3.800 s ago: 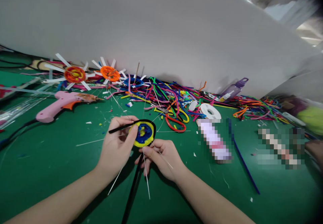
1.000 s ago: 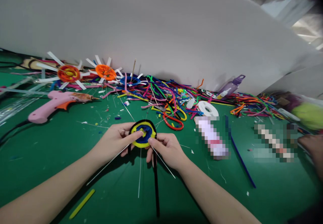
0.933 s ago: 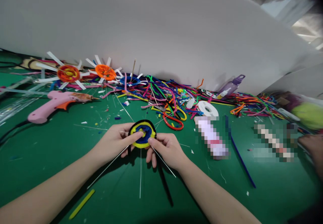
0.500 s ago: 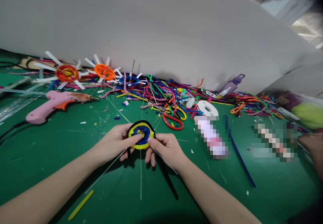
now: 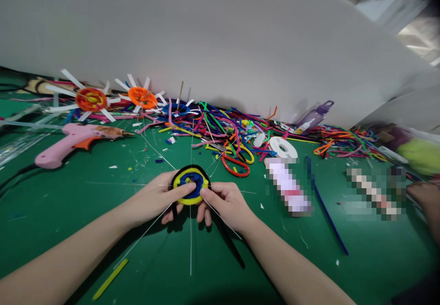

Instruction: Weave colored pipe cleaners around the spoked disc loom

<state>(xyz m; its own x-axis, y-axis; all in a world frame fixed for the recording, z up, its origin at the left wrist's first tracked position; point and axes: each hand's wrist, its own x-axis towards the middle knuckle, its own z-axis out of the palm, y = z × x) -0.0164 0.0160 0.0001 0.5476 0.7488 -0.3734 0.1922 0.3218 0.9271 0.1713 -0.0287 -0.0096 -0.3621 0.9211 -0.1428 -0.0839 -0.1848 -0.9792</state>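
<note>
Between my two hands is a round woven disc (image 5: 185,201) of pipe cleaners, blue inside with a yellow ring and a black strand along its upper edge. Thin pale spokes stick out from it all round. My left hand (image 5: 161,195) grips the left side, its thumb pressed on the blue middle. My right hand (image 5: 223,202) pinches the right edge, thumb on the yellow ring. The loose black pipe cleaner (image 5: 233,247) trails down to the right beneath my right hand; another black end hangs by my left fingers. The fingers behind the disc are partly hidden.
A pink glue gun (image 5: 68,147) lies at left. Scissors (image 5: 235,165) with red and yellow handles, a white spool (image 5: 282,148) and heaped pipe cleaners are behind. A yellow piece (image 5: 110,280) lies in front, a blue pipe cleaner (image 5: 330,218) at right. Another person's hand (image 5: 424,199) is far right.
The disc has shifted slightly left and turned a little in my hands. My left thumb has moved slightly across its middle, and the black strand's loose end has shifted a bit.
</note>
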